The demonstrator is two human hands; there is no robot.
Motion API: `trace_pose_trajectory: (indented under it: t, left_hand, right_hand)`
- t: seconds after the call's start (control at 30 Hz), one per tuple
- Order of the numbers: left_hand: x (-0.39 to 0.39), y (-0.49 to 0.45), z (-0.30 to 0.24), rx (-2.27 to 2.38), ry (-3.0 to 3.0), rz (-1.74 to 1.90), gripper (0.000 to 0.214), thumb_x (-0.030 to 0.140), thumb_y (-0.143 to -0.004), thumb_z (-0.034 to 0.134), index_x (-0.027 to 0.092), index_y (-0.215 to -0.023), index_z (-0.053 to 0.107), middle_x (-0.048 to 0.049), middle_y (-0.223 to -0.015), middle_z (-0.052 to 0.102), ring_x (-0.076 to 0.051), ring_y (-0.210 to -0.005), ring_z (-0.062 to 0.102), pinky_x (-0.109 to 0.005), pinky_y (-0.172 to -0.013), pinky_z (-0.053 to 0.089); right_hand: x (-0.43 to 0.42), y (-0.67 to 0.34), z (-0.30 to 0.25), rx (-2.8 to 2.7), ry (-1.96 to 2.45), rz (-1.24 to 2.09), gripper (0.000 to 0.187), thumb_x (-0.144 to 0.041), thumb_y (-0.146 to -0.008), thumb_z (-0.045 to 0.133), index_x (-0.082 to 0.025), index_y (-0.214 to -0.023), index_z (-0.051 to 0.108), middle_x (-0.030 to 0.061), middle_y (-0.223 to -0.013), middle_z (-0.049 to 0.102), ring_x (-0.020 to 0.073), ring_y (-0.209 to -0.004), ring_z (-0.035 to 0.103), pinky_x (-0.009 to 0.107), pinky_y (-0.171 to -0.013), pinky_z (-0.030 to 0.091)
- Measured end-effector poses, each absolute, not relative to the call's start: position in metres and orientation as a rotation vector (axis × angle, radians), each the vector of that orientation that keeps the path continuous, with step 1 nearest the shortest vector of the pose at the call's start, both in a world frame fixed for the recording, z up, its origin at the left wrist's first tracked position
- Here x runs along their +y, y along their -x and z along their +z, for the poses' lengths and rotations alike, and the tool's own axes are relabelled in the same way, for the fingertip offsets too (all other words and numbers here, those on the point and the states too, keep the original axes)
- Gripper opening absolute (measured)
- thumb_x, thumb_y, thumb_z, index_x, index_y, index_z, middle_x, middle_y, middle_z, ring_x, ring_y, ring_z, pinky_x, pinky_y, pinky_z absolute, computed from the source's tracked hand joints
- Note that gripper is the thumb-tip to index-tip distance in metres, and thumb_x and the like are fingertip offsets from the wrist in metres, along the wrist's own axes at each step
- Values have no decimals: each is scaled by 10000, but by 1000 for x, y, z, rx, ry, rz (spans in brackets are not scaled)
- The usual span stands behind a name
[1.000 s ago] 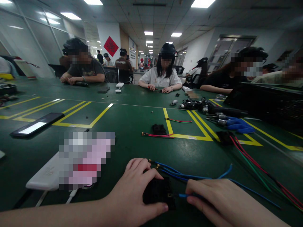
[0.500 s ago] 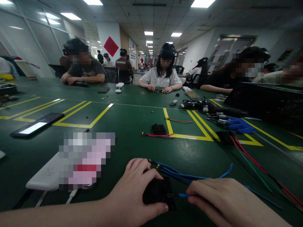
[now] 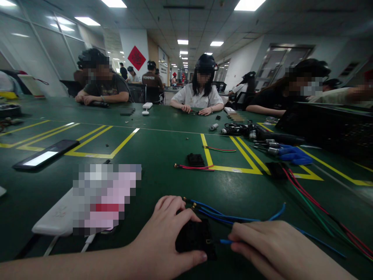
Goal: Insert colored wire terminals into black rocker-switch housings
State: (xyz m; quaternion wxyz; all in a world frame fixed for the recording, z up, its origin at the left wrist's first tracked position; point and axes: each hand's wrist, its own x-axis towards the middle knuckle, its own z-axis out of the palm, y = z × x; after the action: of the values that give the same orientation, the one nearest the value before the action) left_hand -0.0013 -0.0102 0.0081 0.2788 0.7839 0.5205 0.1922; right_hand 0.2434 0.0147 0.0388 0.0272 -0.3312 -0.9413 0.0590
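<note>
My left hand [image 3: 167, 237] is wrapped round a small black connector block [image 3: 196, 238] lying on the green table at the near edge. My right hand [image 3: 275, 249] pinches the end of a blue wire [image 3: 225, 241] whose tip sits right at the block's right side. Several more blue wires [image 3: 221, 214] with metal terminals fan out just behind the block.
A second black block [image 3: 195, 159] with a red wire [image 3: 194, 167] lies further out by the yellow tape lines. Red and green wires [image 3: 314, 206] run off right. A white device [image 3: 55, 219] and a dark phone [image 3: 43, 154] lie left. Blue-handled tools [image 3: 291, 153] lie right. Several people sit across the table.
Nothing of note has moved; both hands stay on the block and the blue wire, with only a slight shift of the view.
</note>
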Motion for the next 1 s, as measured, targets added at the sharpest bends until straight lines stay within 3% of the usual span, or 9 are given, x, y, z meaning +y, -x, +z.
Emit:
trace_pose_trajectory:
  t: [0.33, 1.0]
  left_hand:
    - [-10, 2, 6, 1393, -2117, 536, 440, 335, -683, 865, 266, -1059, 646, -44, -1116, 559, -341, -1140, 464, -535, -993, 382]
    - [-10, 1, 4, 1380, -2163, 527, 433, 334, -701, 853, 247, -1065, 634, -55, -1121, 558, -338, -1129, 474, -534, -989, 382]
  right_hand:
    - [13, -246, 41, -2864, 923, 41, 184, -98, -907, 509, -244, -891, 620, -34, -773, 707, 159, -642, 694, 265, -582, 524]
    - [15, -246, 40, -2863, 944, 101, 181, -68, -842, 610, -248, -851, 631, -58, -740, 702, 159, -606, 690, 268, -536, 517]
